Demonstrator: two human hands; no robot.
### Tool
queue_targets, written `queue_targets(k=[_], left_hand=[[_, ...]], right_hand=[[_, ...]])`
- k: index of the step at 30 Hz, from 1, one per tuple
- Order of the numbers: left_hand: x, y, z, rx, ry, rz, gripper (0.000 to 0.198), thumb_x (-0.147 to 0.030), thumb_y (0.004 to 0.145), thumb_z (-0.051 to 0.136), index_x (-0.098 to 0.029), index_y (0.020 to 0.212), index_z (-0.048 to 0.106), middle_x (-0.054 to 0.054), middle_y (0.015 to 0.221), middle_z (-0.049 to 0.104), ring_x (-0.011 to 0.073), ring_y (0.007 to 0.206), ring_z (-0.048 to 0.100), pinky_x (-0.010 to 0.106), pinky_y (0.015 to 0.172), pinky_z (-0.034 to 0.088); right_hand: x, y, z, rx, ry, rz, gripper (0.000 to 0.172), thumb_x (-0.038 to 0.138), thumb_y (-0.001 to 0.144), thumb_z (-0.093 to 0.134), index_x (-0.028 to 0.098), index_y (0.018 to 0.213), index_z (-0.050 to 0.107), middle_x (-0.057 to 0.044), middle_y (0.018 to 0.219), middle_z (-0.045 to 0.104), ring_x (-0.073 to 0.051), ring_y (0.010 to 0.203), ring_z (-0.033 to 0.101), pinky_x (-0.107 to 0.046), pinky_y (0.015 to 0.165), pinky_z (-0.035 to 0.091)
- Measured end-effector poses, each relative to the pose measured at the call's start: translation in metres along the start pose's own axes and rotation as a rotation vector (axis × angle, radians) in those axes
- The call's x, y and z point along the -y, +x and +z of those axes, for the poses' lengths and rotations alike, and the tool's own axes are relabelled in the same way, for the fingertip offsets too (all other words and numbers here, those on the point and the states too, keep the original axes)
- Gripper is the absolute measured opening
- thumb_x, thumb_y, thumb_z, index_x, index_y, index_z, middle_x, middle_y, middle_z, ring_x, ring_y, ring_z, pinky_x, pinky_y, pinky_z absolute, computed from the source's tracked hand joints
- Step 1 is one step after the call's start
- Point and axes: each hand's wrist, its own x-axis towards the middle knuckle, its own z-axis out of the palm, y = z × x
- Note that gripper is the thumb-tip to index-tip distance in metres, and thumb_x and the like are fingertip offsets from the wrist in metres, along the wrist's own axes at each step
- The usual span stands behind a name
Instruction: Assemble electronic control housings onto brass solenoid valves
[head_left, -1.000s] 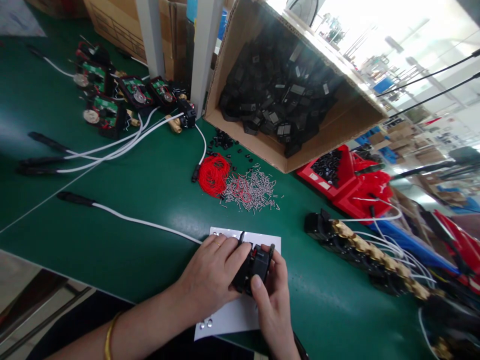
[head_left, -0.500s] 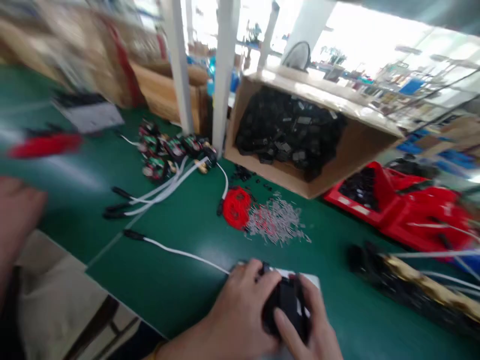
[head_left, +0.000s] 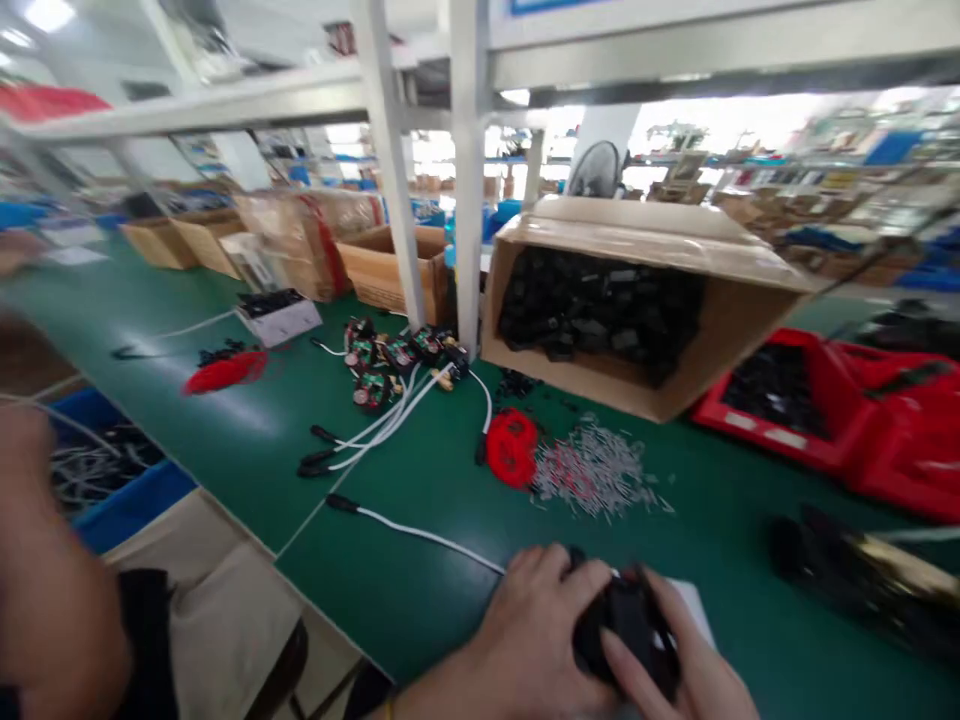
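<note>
At the bottom of the head view, my left hand (head_left: 536, 625) is closed around the left side of a black plastic housing (head_left: 626, 635). From the other side, my right hand (head_left: 694, 660) grips the same housing, with its thumb across the front. A white cable (head_left: 427, 535) with a black plug runs left across the green table from beneath my left hand. A white flat piece (head_left: 694, 605) shows partly behind my right hand. Inside the housing I cannot make anything out, because the fingers cover much of it.
Ahead lie a red wire coil (head_left: 511, 448) and a pile of small grey pieces (head_left: 600, 470). Behind stands a cardboard box (head_left: 585, 385) of black parts. Red bins (head_left: 780, 430) are at right, circuit assemblies (head_left: 375, 385) at left. Another person's arm (head_left: 52, 600) fills the left edge.
The view has tilted up and swung left, bringing the shelf and a blue bin into sight. Both my hands keep hold of the black housing. The other person's arm has shifted.
</note>
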Motion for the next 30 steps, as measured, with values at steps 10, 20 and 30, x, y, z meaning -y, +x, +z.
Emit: queue_targets(k=[10, 20, 30], left_hand=[[0.006, 0.006, 0.01, -0.078, 0.094, 0.141, 0.051, -0.045, 0.072, 0.064, -0.02, 0.113, 0.051, 0.008, 0.09, 0.052, 0.0263, 0.082, 0.054, 0.042, 0.075, 0.047], [0.012, 0.007, 0.013, -0.062, 0.058, 0.162, 0.048, -0.041, 0.065, 0.068, -0.024, 0.106, 0.05, 0.005, 0.089, 0.051, 0.0232, 0.078, 0.055, 0.037, 0.069, 0.047], [0.013, 0.004, 0.014, -0.074, -0.117, 0.085, 0.058, -0.035, 0.063, 0.066, -0.018, 0.112, 0.04, 0.008, 0.101, 0.057, 0.0266, 0.092, 0.057, 0.042, 0.081, 0.045]], right_hand=[[0.014, -0.006, 0.0, 0.068, 0.127, 0.099, 0.046, 0.034, 0.083, 0.053, 0.019, 0.124, 0.039, -0.01, 0.12, 0.055, -0.024, 0.111, 0.052, -0.039, 0.095, 0.042], [0.012, -0.008, -0.005, 0.143, 0.29, 0.142, 0.05, 0.039, 0.081, 0.056, 0.019, 0.124, 0.038, -0.009, 0.118, 0.053, -0.023, 0.11, 0.051, -0.033, 0.091, 0.044], [0.018, -0.007, -0.009, 0.212, 0.085, 0.0, 0.047, 0.033, 0.082, 0.055, 0.019, 0.125, 0.041, -0.01, 0.12, 0.053, -0.025, 0.111, 0.051, -0.037, 0.095, 0.042]])
